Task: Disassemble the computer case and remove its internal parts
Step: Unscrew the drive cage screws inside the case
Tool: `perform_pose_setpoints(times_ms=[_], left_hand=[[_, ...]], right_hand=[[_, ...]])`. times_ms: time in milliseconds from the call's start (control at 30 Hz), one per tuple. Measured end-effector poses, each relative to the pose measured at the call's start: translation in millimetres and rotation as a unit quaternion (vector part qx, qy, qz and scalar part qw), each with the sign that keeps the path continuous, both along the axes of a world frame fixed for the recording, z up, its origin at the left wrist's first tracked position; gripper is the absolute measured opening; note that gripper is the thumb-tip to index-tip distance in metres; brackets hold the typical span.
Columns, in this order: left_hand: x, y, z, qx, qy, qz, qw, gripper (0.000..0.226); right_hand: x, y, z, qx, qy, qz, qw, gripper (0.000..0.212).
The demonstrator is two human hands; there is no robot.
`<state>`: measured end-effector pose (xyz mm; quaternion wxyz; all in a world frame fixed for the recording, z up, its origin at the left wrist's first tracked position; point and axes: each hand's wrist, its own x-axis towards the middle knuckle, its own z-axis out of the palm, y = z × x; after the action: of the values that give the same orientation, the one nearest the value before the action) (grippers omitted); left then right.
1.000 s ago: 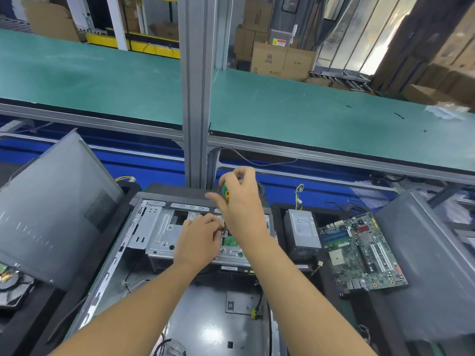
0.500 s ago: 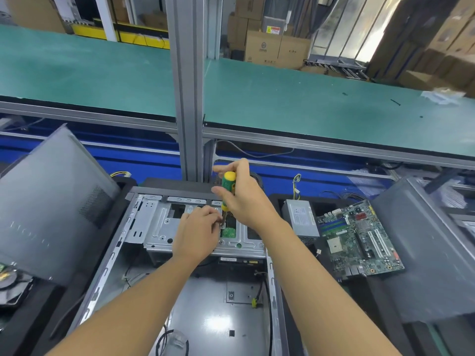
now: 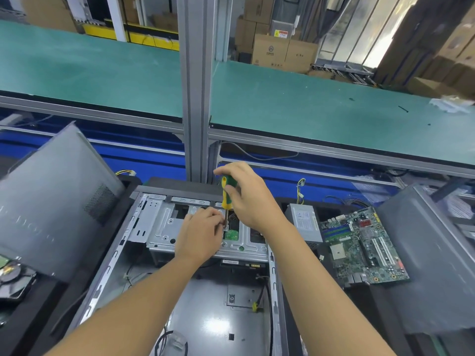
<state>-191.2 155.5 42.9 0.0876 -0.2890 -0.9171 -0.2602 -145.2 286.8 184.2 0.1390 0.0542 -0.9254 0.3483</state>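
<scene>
An open grey computer case [image 3: 123,255] lies flat in front of me, its bare floor showing. A metal drive cage [image 3: 164,227] spans its far end. My right hand [image 3: 253,199] grips a green and yellow screwdriver [image 3: 226,191], held upright with its shaft down on the cage. My left hand [image 3: 200,235] rests on the cage, fingers curled and pinching at the shaft near the tip. A green circuit board [image 3: 232,233] shows through a cage opening beside the tip.
A removed motherboard [image 3: 365,245] and a grey power supply [image 3: 304,222] lie right of the case. Grey side panels lean at the left [image 3: 48,201] and right [image 3: 431,253]. A disk drive [image 3: 12,278] sits at far left. An aluminium post [image 3: 195,86] rises behind the case.
My right hand has shifted on the screwdriver handle, so more of the handle shows. My left hand stays at the shaft. The camera has tilted slightly.
</scene>
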Motion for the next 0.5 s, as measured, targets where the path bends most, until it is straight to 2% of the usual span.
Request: perform_pose_setpoints(times_ms=[100,167,300,433,500], left_hand=[[-0.3,0.2,-1.3,0.0,-0.007,0.003,1.0,0.01],[-0.3,0.2,-0.9,-0.003,-0.008,0.004,1.0,0.01],[-0.2,-1.1,-0.5,-0.004,-0.009,-0.003,1.0,0.012],[1.0,-0.5,0.4,0.0,-0.013,0.002,1.0,0.013],[1.4,-0.5,1.0,0.002,-0.012,0.004,1.0,0.014]], right_hand=[[1.4,-7.5,-5.7,0.104,0.056,-0.073,0.99,0.022],[0.7,-13.2,-9.0,0.131,0.077,-0.113,0.982,0.02],[-4.9,-17.6,-8.4,0.077,0.078,-0.116,0.987,0.016],[-6.3,-11.8,1.0,-0.03,-0.033,-0.057,0.997,0.035],[-5.7,-6.2,2.0,-0.044,-0.061,-0.043,0.996,0.039]])
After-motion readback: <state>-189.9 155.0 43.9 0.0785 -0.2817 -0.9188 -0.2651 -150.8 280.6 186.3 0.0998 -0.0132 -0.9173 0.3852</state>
